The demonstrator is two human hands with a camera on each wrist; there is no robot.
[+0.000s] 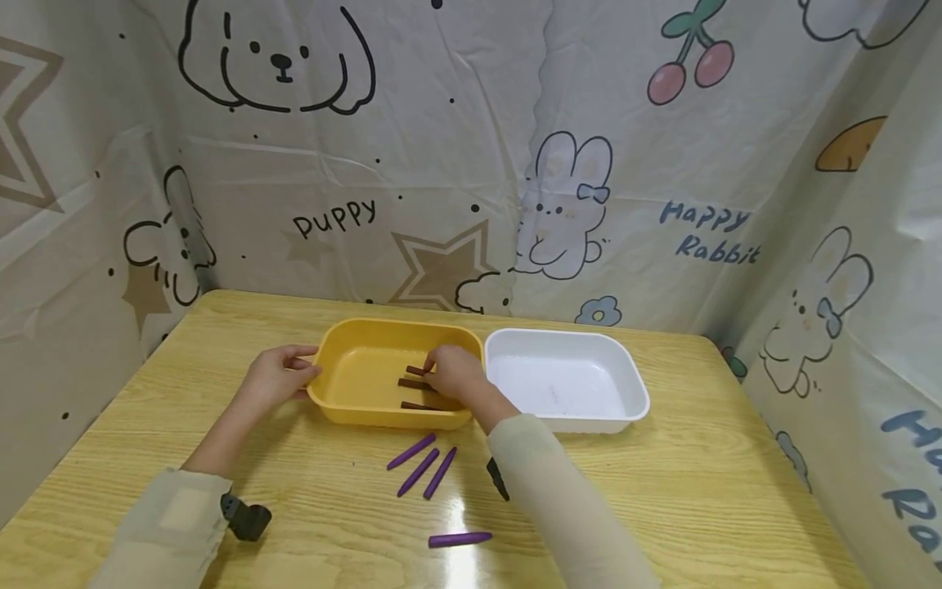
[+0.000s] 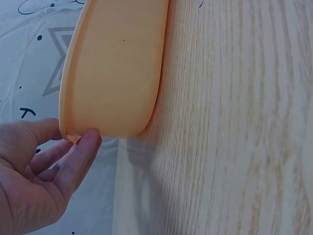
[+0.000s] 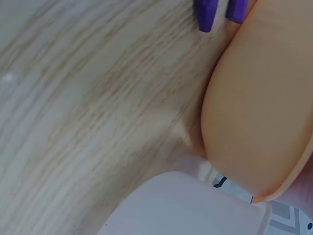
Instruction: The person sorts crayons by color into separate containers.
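Three brown sticks (image 1: pixel 415 384) are laid in the yellow tray (image 1: pixel 368 418), between its middle and its three o'clock end, with their right-hand ends covered by the right hand (image 1: pixel 455 375). That hand is lowered over the rim; its fingertips are half hidden, so it cannot be told whether a stick is pinched. By the left hand (image 1: pixel 272 376) the tray's rim is lightly gripped at nine o'clock, with fingers set on either side of the edge.

The sticks can be judged light, stiff and rather brittle, perhaps a little waxy and inclined to roll. They are best taken across the middle, between thumb and forefinger, without being bent or pressed at the ends. The tray seems to be thin, light plastic (easily slid if nudged), so it is sensibly steadied by its rim.

At three o'clock from it the white tray (image 1: pixel 562 424) is placed just beside. At about six o'clock three purple crayons (image 1: pixel 418 472) are scattered on the table (image 1: pixel 699 491), and farther off, towards half past five, a lone purple crayon (image 1: pixel 459 540) is found.
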